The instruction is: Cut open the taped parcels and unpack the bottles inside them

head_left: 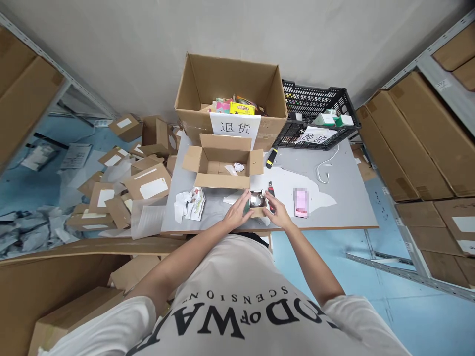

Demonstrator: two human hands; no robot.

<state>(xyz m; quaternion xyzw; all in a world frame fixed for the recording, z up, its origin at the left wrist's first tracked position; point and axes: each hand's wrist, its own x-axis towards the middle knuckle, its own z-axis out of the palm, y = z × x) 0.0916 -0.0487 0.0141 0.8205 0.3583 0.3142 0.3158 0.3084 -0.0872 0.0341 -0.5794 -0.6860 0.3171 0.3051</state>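
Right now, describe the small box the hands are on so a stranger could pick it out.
On the grey table, go to the near edge, in front of the open cardboard box. The small box sits between the left hand and right hand. Unlike its neighbours, it is tiny and shows something shiny and metallic inside.

Bright, even, diffuse light, probably overhead indoor fixtures; source not in frame. Shadows soft and short: a faint one under the small open box (222, 163), darker inside the big carton (230, 89). Mild sheen on the grey surface (345, 198), no hard glare; a small highlight on the shiny metal object (257, 200) between the hands. Strong wide-angle distortion: shelf rails (438, 44) at upper left and upper right bow and lean inward, wall curves. Centre sharp, printed label (235, 127) legible. Edges softer. One pink item (301, 202) right of centre is pixelated. Shirt at bottom stretched and slightly soft.
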